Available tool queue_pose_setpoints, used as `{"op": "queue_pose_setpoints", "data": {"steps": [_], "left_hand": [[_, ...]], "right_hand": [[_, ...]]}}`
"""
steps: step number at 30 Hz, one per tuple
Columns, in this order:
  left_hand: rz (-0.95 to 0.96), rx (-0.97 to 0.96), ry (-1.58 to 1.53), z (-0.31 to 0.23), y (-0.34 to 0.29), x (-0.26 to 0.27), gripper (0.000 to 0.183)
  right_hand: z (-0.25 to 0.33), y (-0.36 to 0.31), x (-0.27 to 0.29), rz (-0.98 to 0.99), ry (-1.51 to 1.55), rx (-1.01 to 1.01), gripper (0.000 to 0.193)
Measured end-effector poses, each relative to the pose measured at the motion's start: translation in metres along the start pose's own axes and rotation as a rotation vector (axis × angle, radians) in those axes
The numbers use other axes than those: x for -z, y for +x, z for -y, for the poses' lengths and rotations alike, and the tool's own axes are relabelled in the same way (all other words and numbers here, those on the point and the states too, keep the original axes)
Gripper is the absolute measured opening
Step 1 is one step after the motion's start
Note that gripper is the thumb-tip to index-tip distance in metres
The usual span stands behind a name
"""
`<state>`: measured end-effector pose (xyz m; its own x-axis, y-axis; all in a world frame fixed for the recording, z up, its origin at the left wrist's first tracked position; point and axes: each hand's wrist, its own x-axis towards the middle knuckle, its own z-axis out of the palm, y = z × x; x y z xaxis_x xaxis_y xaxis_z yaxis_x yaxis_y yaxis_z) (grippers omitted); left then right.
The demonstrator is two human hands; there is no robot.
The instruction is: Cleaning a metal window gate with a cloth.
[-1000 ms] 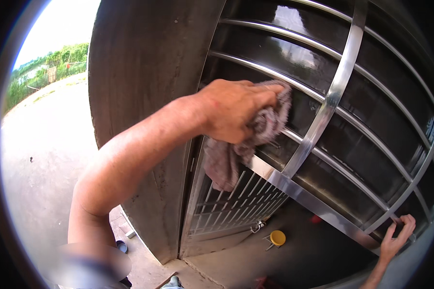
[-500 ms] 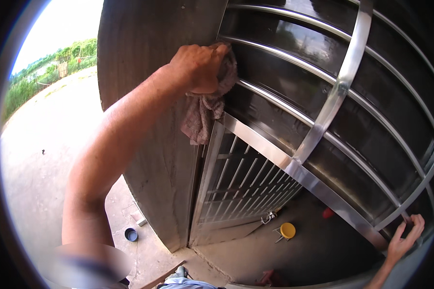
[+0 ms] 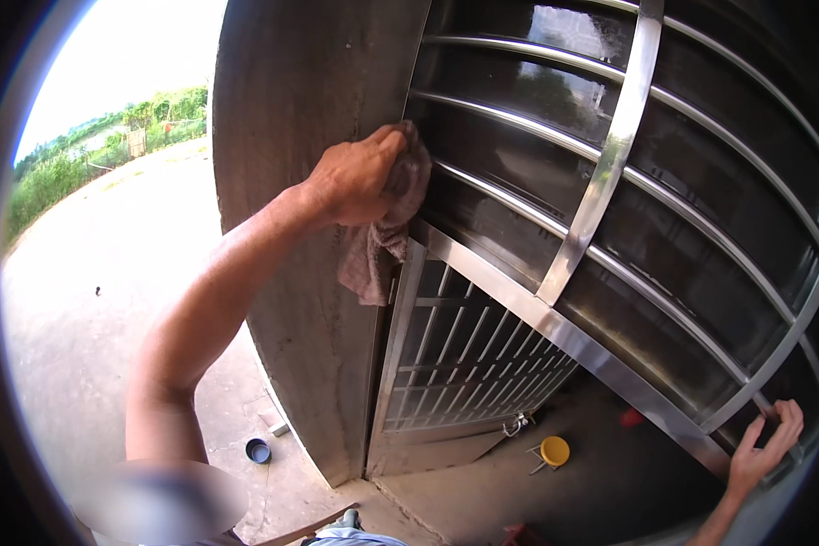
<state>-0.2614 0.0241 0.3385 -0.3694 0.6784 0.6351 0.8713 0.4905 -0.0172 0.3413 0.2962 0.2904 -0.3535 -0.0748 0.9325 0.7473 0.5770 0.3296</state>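
My left hand (image 3: pixel 359 177) is closed on a brownish-pink cloth (image 3: pixel 369 271), pressing it to the left ends of the metal bars, where they meet a grey concrete pillar (image 3: pixel 291 155). Part of the cloth dangles below my fingers in front of the pillar's edge. The shiny metal grille (image 3: pixel 621 136) has curved bars over dark, reflective panels. At its lower right, my right hand (image 3: pixel 763 452) has its fingers curled round a metal bar, partly hidden by the hand.
Below the grille's bottom rail (image 3: pixel 601 353) stands a barred metal door (image 3: pixel 446 346). A yellow round-topped stool (image 3: pixel 555 451) is on the floor beyond it. To the left, a dark blue bucket (image 3: pixel 258 450) sits on pale concrete ground. Greenery (image 3: pixel 82 150) lies farther off.
My left hand and the cloth have slid a little lower along the grille's left edge. The whole view has shifted slightly. My right hand keeps its place on the bar.
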Motion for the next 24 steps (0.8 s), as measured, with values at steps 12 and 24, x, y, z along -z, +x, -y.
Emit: {"op": "queue_pose_setpoints", "data": {"steps": [12, 24], "left_hand": [[0.04, 0.057, -0.255, -0.004, 0.039, 0.014, 0.076], [0.073, 0.072, -0.058, -0.002, 0.039, 0.01, 0.078]], "right_hand": [[-0.005, -0.001, -0.003, 0.009, -0.037, 0.011, 0.03], [0.0, 0.002, 0.0, 0.042, -0.021, 0.008, 0.029]]}}
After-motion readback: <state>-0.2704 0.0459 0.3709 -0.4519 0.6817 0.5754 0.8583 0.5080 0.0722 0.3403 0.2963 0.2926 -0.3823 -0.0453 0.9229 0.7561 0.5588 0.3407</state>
